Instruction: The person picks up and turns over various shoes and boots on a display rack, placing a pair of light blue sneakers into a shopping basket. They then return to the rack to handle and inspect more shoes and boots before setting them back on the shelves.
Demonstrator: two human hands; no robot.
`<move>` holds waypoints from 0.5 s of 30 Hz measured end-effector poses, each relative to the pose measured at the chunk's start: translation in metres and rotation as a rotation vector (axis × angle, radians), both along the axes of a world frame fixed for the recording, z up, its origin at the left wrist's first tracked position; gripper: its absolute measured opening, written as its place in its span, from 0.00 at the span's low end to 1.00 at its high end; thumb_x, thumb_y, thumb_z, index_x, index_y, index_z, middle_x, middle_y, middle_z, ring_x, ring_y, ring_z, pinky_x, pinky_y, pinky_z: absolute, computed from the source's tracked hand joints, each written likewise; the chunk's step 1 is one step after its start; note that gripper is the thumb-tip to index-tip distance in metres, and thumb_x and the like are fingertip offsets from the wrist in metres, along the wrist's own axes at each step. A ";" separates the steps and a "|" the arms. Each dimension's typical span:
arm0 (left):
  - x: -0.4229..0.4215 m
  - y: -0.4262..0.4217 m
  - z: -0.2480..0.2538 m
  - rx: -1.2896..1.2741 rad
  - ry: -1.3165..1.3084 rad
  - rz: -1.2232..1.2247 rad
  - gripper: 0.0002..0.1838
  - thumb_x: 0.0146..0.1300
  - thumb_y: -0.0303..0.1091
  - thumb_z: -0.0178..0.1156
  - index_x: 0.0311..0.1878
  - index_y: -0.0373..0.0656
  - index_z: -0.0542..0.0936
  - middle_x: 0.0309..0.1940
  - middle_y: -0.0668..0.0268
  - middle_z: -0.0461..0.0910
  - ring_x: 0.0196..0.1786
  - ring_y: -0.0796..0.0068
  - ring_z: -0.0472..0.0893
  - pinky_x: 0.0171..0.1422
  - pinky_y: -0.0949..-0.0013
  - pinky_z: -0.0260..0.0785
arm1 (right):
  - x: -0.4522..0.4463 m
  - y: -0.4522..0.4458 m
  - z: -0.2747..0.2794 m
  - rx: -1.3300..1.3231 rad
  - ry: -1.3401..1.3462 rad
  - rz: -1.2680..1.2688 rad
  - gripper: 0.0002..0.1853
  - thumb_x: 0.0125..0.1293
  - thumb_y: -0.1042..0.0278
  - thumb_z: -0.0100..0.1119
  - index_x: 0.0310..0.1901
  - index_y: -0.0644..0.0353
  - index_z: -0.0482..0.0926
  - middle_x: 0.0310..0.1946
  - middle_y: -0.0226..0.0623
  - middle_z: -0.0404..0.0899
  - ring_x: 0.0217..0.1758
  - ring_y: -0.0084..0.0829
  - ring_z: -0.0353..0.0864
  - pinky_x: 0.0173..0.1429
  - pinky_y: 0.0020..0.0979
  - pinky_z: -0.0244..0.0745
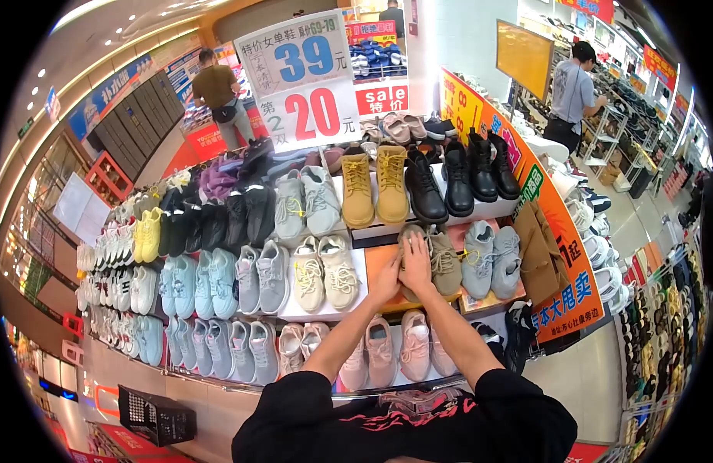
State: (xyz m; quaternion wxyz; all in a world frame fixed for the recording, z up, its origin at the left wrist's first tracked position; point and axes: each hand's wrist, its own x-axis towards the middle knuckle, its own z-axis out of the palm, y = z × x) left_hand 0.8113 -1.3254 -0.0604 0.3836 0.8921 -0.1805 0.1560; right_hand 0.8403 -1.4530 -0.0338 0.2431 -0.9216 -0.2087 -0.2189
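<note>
Both of my hands are on a khaki sneaker (413,230) in the middle row of the shoe display. My left hand (385,278) closes around its left side, near an orange box. My right hand (416,262) lies over the top of the same shoe, fingers pointing away from me and partly wrapped over it; most of the shoe is hidden under the hands. Its matching khaki sneaker (447,264) stands just to the right. Cream sneakers (339,272) are to the left, grey-blue sneakers (477,258) further right.
Tan boots (391,185) and black boots (424,187) stand in the row behind. Pink sneakers (415,347) line the front row below my forearms. A price sign (298,77) rises at the back. A brown paper bag (538,255) and an orange banner (565,258) border the right side.
</note>
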 end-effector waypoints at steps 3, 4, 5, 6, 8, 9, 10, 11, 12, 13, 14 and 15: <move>0.011 0.011 -0.009 -0.084 0.168 0.020 0.27 0.57 0.20 0.56 0.63 0.31 0.73 0.58 0.38 0.77 0.61 0.38 0.77 0.66 0.51 0.71 | 0.006 -0.002 -0.001 0.064 0.129 0.030 0.41 0.55 0.67 0.68 0.72 0.64 0.65 0.76 0.53 0.58 0.82 0.54 0.49 0.83 0.50 0.48; 0.018 0.013 -0.010 -0.057 0.219 0.018 0.25 0.56 0.21 0.57 0.60 0.32 0.74 0.55 0.38 0.78 0.58 0.37 0.78 0.62 0.48 0.71 | 0.005 -0.004 -0.002 0.101 0.090 0.054 0.40 0.53 0.68 0.67 0.70 0.66 0.67 0.75 0.55 0.59 0.82 0.54 0.51 0.84 0.49 0.47; 0.022 0.012 -0.014 -0.033 0.277 0.018 0.23 0.55 0.22 0.57 0.57 0.33 0.75 0.52 0.38 0.79 0.54 0.36 0.78 0.59 0.45 0.72 | 0.006 -0.007 -0.005 0.132 0.062 0.093 0.39 0.54 0.68 0.67 0.69 0.67 0.67 0.76 0.54 0.58 0.82 0.55 0.50 0.84 0.49 0.48; 0.022 0.010 -0.014 -0.004 0.168 0.034 0.21 0.52 0.22 0.58 0.53 0.34 0.76 0.46 0.39 0.80 0.50 0.34 0.79 0.55 0.43 0.72 | 0.007 -0.012 -0.004 0.152 0.098 0.129 0.38 0.54 0.67 0.68 0.68 0.68 0.68 0.76 0.54 0.58 0.82 0.55 0.50 0.83 0.49 0.49; 0.025 0.003 -0.004 0.130 0.009 0.114 0.20 0.52 0.23 0.60 0.51 0.35 0.76 0.43 0.43 0.78 0.49 0.36 0.78 0.53 0.43 0.71 | 0.018 -0.021 0.001 0.265 0.204 0.177 0.35 0.54 0.64 0.69 0.64 0.69 0.73 0.73 0.55 0.65 0.81 0.55 0.55 0.82 0.46 0.53; 0.013 -0.010 0.031 0.218 -0.102 0.269 0.21 0.53 0.26 0.62 0.53 0.37 0.76 0.48 0.46 0.76 0.54 0.42 0.77 0.55 0.46 0.71 | 0.025 -0.028 0.010 0.446 0.273 0.181 0.29 0.55 0.64 0.69 0.58 0.68 0.77 0.65 0.53 0.74 0.74 0.54 0.66 0.77 0.45 0.62; 0.021 -0.020 0.042 0.145 -0.124 0.305 0.23 0.54 0.27 0.63 0.55 0.37 0.76 0.50 0.48 0.76 0.56 0.43 0.76 0.57 0.46 0.70 | 0.028 -0.037 0.031 0.519 0.267 0.125 0.26 0.55 0.65 0.68 0.55 0.67 0.78 0.60 0.51 0.78 0.69 0.54 0.70 0.73 0.45 0.66; 0.033 -0.030 0.050 0.073 -0.147 0.343 0.24 0.54 0.28 0.65 0.56 0.37 0.75 0.51 0.49 0.75 0.57 0.44 0.75 0.59 0.47 0.70 | 0.033 -0.047 0.054 0.591 0.260 0.068 0.23 0.55 0.66 0.68 0.52 0.66 0.79 0.54 0.49 0.81 0.64 0.53 0.74 0.69 0.46 0.69; 0.044 -0.041 0.065 0.015 -0.155 0.305 0.25 0.55 0.30 0.66 0.57 0.37 0.75 0.51 0.50 0.75 0.57 0.44 0.75 0.61 0.48 0.70 | 0.044 -0.058 0.071 0.579 0.030 -0.003 0.22 0.55 0.66 0.68 0.51 0.65 0.79 0.52 0.49 0.80 0.61 0.52 0.75 0.67 0.46 0.69; 0.051 -0.054 0.077 -0.045 -0.155 0.270 0.25 0.57 0.32 0.68 0.58 0.37 0.75 0.52 0.50 0.75 0.58 0.44 0.76 0.62 0.49 0.70 | 0.056 -0.072 0.080 0.559 -0.192 -0.074 0.21 0.55 0.67 0.68 0.51 0.65 0.78 0.50 0.49 0.79 0.58 0.51 0.76 0.64 0.47 0.70; 0.061 -0.070 0.085 -0.055 -0.147 0.314 0.30 0.57 0.35 0.70 0.61 0.37 0.73 0.54 0.49 0.73 0.59 0.44 0.75 0.63 0.50 0.70 | 0.071 -0.088 0.087 0.554 -0.231 -0.142 0.23 0.55 0.66 0.69 0.52 0.64 0.77 0.51 0.49 0.78 0.58 0.52 0.75 0.65 0.47 0.70; 0.076 -0.086 0.093 -0.064 -0.147 0.358 0.34 0.57 0.39 0.72 0.64 0.36 0.71 0.57 0.49 0.72 0.60 0.44 0.75 0.64 0.51 0.70 | 0.090 -0.104 0.093 0.548 -0.277 -0.208 0.26 0.54 0.65 0.70 0.54 0.64 0.76 0.52 0.49 0.77 0.59 0.52 0.75 0.66 0.47 0.69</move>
